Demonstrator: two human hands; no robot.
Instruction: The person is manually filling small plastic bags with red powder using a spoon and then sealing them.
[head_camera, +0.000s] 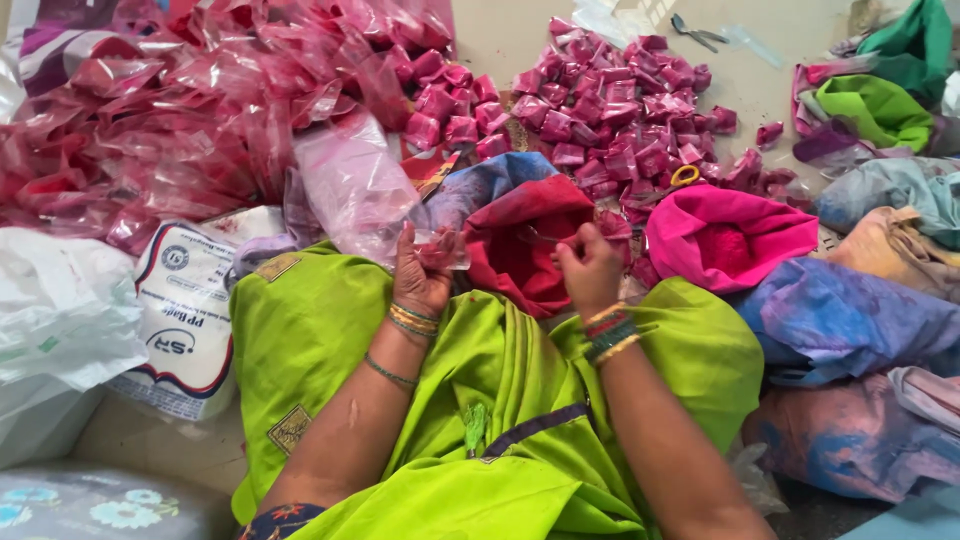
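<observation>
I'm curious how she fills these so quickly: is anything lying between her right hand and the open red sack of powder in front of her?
Nothing visible does. The right hand sits at the rim of the red sack, directly over its opening. The left hand holds a small clear pouch just beside that sack, also unobstructed.

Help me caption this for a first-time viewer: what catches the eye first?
The heap of small pink packets at top centre, beside crumpled pink plastic bags at upper left. Below, the left hand and right hand work at an open sack of red powder over a bright green garment.
</observation>
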